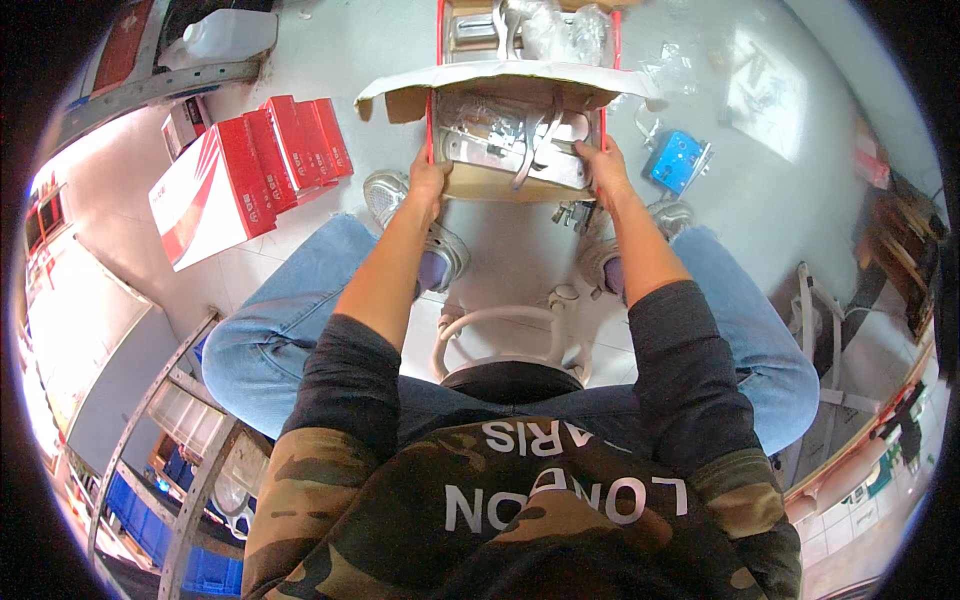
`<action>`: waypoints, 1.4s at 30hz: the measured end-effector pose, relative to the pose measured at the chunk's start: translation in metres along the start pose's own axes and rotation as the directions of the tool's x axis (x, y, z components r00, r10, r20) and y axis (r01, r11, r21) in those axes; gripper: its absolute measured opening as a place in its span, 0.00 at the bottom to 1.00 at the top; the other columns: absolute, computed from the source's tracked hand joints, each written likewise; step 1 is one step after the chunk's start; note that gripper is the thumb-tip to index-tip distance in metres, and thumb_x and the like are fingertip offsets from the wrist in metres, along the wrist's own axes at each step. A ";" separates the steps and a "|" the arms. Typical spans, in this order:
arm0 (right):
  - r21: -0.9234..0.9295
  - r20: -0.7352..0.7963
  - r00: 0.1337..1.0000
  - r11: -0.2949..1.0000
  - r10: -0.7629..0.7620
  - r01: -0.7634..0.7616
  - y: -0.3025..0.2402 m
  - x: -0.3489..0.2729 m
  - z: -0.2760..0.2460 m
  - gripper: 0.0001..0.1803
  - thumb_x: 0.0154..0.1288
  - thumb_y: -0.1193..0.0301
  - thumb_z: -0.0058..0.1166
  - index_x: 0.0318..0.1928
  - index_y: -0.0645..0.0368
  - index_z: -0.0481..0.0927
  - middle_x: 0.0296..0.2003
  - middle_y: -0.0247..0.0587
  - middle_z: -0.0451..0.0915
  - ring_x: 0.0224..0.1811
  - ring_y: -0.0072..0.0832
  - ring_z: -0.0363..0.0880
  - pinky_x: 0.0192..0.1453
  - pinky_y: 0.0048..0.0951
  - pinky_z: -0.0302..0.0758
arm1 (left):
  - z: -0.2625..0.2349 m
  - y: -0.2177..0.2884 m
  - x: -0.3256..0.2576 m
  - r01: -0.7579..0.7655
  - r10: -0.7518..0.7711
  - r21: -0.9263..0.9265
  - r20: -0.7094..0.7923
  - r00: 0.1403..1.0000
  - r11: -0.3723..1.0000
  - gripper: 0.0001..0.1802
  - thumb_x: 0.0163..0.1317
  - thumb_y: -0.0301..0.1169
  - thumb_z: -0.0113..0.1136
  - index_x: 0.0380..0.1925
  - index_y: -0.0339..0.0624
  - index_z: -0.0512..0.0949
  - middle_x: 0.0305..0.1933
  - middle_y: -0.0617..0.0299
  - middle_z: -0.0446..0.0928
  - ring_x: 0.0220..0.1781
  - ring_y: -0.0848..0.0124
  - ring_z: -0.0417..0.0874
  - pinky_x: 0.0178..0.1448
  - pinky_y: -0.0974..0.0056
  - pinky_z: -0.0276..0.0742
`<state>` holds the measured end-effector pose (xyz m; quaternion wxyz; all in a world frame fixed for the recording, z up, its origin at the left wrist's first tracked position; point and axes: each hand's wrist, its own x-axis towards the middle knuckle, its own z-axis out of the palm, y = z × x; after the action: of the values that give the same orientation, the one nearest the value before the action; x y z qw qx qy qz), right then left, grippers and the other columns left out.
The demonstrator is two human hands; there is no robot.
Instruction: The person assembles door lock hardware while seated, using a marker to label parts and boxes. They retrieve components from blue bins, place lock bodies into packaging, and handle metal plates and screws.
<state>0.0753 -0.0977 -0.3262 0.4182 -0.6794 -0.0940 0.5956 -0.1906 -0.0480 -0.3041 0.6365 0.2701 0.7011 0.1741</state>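
An open cardboard box (470, 185) with red side edges is held out in front of me, between my feet and a second box. My left hand (428, 182) is closed on its left side wall and my right hand (604, 172) on its right side wall, the thumb reaching inside. In the box lie a curved metal lever handle (540, 135), a long silver plate (490, 153) and clear plastic bags. The raised white lid flap (510, 72) runs across the far side. Past it, the second open box (440, 30) holds similar metal parts and plastic wrap.
Several red and white boxes (230, 185) stand in a row on the left floor. A blue flat item with metal parts (680, 162) lies at right, near my shoe. Metal pieces (574, 215) sit beneath the box. A white jug (232, 34) rests far left; metal shelving (190, 500) stands near left.
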 end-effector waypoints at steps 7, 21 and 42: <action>-0.150 0.027 1.000 0.989 -0.008 0.012 -0.011 -0.012 0.007 0.28 0.58 0.68 0.55 0.58 0.61 0.65 0.49 0.41 0.74 0.50 0.30 0.71 0.52 0.29 0.67 | -0.002 0.032 -0.010 0.091 -0.090 -0.043 0.016 0.996 0.995 0.32 0.59 0.43 0.53 0.62 0.51 0.57 0.52 0.62 0.70 0.50 0.65 0.70 0.44 0.51 0.70; -0.086 0.008 0.981 0.977 -0.194 0.194 -0.106 -0.022 0.029 0.30 0.59 0.57 0.53 0.59 0.57 0.65 0.47 0.39 0.72 0.41 0.26 0.74 0.41 0.30 0.73 | -0.026 0.177 0.034 -0.481 0.467 0.216 0.116 0.877 0.850 0.25 0.55 0.49 0.53 0.43 0.39 0.74 0.38 0.56 0.79 0.38 0.62 0.78 0.43 0.58 0.73; -0.875 0.127 0.956 0.424 -0.264 0.233 -0.098 0.062 -0.010 0.22 0.52 0.56 0.51 0.40 0.61 0.78 0.34 0.49 0.79 0.40 0.41 0.77 0.46 0.41 0.73 | -0.031 0.050 0.026 -0.309 0.638 0.916 0.080 0.766 0.256 0.19 0.54 0.43 0.54 0.36 0.40 0.78 0.33 0.44 0.77 0.41 0.52 0.78 0.46 0.53 0.74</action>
<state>0.1369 -0.0017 -0.3056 0.0916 -0.7841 -0.4805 0.3821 -0.2141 0.0105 -0.2916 0.1898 0.7326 0.6536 0.0007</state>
